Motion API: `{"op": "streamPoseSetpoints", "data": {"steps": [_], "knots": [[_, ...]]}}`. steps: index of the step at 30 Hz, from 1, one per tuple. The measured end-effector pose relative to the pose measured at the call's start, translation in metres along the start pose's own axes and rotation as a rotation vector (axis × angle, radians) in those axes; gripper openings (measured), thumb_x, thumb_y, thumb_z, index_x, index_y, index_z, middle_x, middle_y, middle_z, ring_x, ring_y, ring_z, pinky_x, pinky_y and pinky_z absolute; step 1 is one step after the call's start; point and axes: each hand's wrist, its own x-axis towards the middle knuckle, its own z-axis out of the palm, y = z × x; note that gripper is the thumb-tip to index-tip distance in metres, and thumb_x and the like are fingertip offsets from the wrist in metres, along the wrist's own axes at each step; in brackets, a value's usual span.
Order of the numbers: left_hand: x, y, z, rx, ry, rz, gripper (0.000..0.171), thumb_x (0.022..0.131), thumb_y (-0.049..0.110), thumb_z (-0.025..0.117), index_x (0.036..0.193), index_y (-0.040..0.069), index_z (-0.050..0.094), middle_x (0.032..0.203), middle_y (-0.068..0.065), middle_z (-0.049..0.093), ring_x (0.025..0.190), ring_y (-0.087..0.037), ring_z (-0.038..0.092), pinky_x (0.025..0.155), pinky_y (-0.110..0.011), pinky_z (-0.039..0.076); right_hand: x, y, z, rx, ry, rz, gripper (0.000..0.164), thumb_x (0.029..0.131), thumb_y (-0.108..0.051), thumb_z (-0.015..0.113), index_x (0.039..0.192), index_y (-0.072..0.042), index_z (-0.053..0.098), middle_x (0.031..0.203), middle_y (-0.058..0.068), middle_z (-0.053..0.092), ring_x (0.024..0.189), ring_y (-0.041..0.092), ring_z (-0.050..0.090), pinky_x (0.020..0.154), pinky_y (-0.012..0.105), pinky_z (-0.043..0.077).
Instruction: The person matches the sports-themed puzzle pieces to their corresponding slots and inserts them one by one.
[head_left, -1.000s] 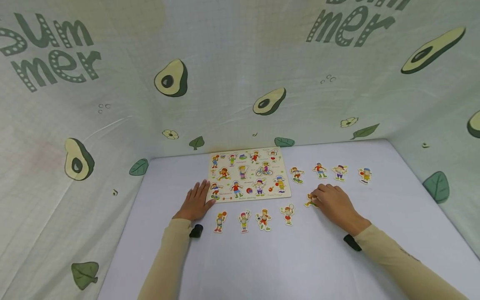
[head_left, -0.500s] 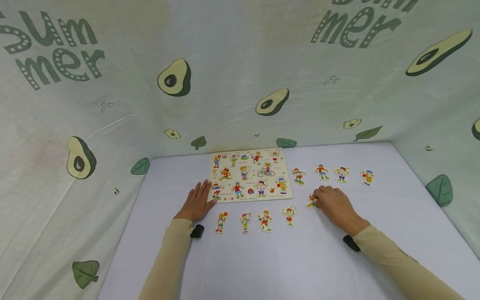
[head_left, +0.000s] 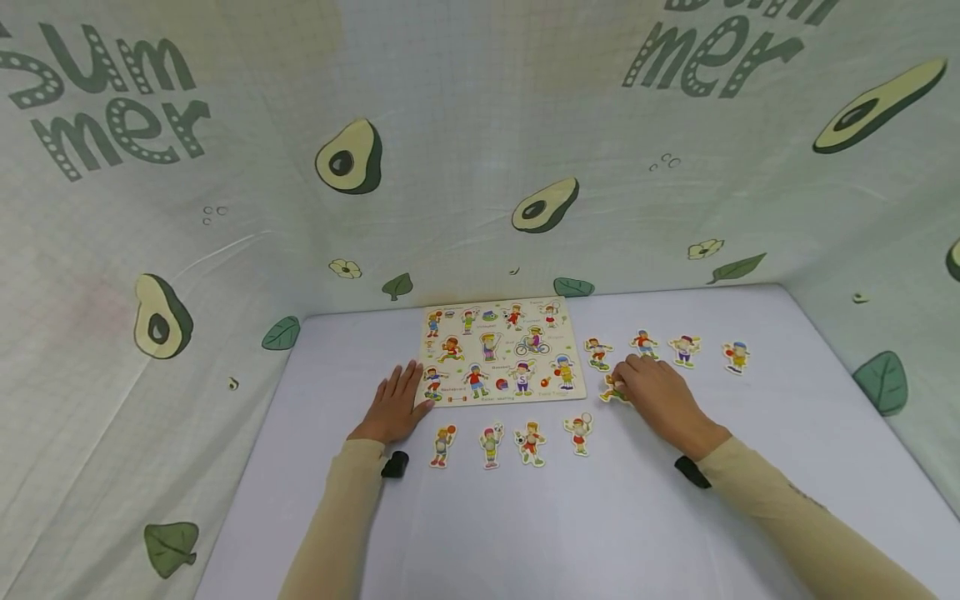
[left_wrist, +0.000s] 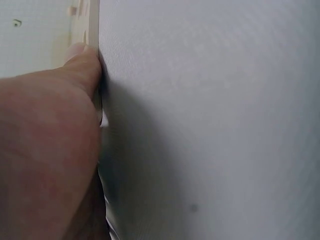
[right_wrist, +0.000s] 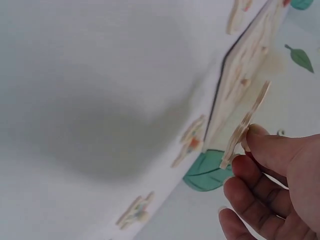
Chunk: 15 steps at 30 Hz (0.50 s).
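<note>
My right hand (head_left: 663, 404) pinches a small runner-shaped wooden puzzle piece (head_left: 613, 390) by thumb and fingertips, just right of the puzzle board (head_left: 567, 333). The right wrist view has the piece (right_wrist: 243, 125) edge-on, raised off the table; its face is hidden there. At the board's lower left corner lies my left hand (head_left: 390, 404), fingers straight and thumb touching the edge. In the left wrist view, the thumb (left_wrist: 82, 62) rests on the board's pale wooden edge (left_wrist: 94, 25). The board carries printed sports figures.
Below the board lie loose pieces: a basketball player (head_left: 442, 447), a pink-capped figure (head_left: 491, 445), a footballer (head_left: 529, 443) and a tennis player (head_left: 579, 433). To its right are a skateboarder (head_left: 597, 354) and several others. A patterned curtain (head_left: 450, 167) borders the table's back.
My right hand has moved slightly left and away from me, lifting the runner piece toward the board; it now partly covers a roller-skater piece. The left hand stays put.
</note>
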Motion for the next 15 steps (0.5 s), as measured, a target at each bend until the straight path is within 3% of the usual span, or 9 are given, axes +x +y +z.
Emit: {"op": "streamPoseSetpoints", "data": {"steps": [15], "knots": [[-0.003,0.002,-0.001,-0.015,0.009,0.008,0.08,0.111,0.042,0.051,0.17,0.003,0.012,0.177,-0.019,0.007,0.163,-0.042,0.001,0.131,-0.061,0.004,0.055,-0.038,-0.004,0.026,0.032,-0.085,0.013,0.096,-0.011,0.079,0.106,-0.005,0.073,0.1,0.007,0.068,0.091,0.025,0.063,0.077,0.04,0.054]]}}
